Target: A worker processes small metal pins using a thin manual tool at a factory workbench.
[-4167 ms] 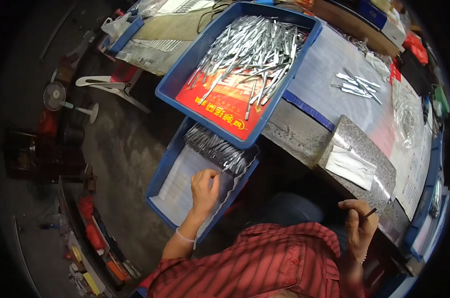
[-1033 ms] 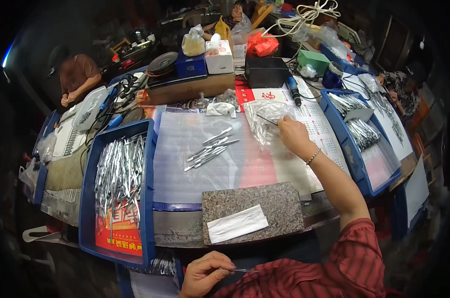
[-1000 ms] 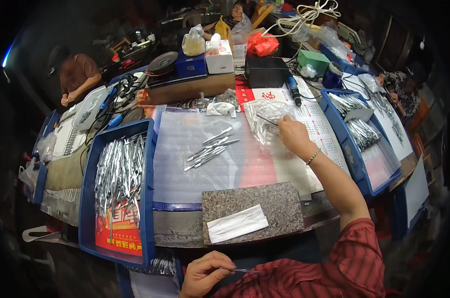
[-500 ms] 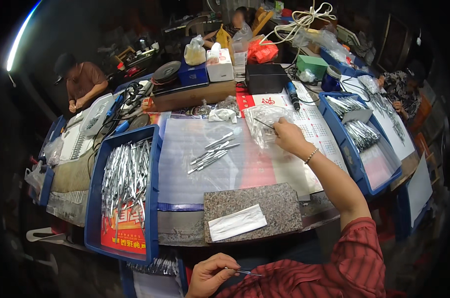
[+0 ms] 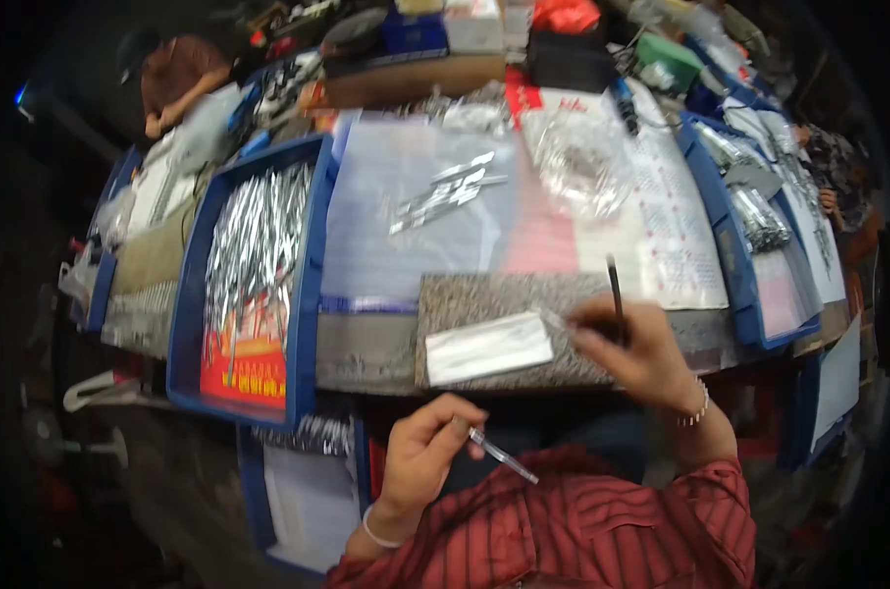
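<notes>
My left hand (image 5: 427,452) is closed round a slender silvery rod (image 5: 506,457), which points down to the right above my lap. Over the right end of a speckled stone slab (image 5: 465,290) is my right hand (image 5: 629,342), blurred by motion. It grips a thin dark stick (image 5: 615,285) standing nearly upright. Near its fingertips shows a small pale, clear-looking bit that I cannot make out. A folded white cloth or tissue (image 5: 489,349) lies on the slab. Beyond it, several silvery rods (image 5: 450,194) rest on a plastic sheet (image 5: 371,231).
A blue bin (image 5: 313,285) of silvery rods stands at left, another blue bin (image 5: 725,265) with bundled rods at right. A clear plastic bag (image 5: 587,167) lies beyond the slab. Boxes line the table's back. One person (image 5: 175,79) sits far left, another (image 5: 837,172) at right.
My right hand has come back from the plastic bag to the slab, still with the dark stick. My left hand has risen slightly with its rod. The view has tipped downward.
</notes>
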The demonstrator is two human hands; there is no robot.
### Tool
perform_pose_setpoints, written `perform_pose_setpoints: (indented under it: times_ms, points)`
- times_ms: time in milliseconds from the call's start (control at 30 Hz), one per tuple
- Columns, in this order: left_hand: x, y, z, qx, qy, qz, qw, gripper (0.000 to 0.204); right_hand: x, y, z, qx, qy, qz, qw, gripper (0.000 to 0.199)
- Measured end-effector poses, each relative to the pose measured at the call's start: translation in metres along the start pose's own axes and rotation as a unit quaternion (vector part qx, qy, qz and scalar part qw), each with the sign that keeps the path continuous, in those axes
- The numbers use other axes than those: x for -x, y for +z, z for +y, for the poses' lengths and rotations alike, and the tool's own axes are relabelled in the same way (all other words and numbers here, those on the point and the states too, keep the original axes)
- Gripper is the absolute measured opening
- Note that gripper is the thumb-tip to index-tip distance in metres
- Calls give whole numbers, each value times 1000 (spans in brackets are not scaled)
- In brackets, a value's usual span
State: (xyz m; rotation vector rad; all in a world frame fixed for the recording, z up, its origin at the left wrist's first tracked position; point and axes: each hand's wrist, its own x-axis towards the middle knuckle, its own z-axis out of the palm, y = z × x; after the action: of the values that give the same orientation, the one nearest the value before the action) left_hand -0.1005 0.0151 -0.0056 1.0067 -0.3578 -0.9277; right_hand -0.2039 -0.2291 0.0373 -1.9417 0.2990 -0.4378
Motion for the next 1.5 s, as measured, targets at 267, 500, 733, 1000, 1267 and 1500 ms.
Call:
perform_pose_setpoints:
  times_ms: [267,500,733,1000,1267,1500]
  points:
    - [-1,3,-8,39,-10,9,999,22,49,45,-15,28,-103,-137,985,42]
    - [2,7,-9,27,-1,25,999,21,58,52,-13,54,-150,-112,981,38]
    - [3,9,-8,-35,2,47,998,18,63,65,-5,37,-142,-125,981,39]
    - [3,6,-11,-105,21,37,994,15,77,78,8,73,-175,-76,979,42]
    - [-16,-3,15,-415,169,-110,887,17,42,37,-5,189,-269,-131,935,28]
    - [-39,-12,7,-532,316,45,784,17,18,13,-2,147,-203,-6,968,30]
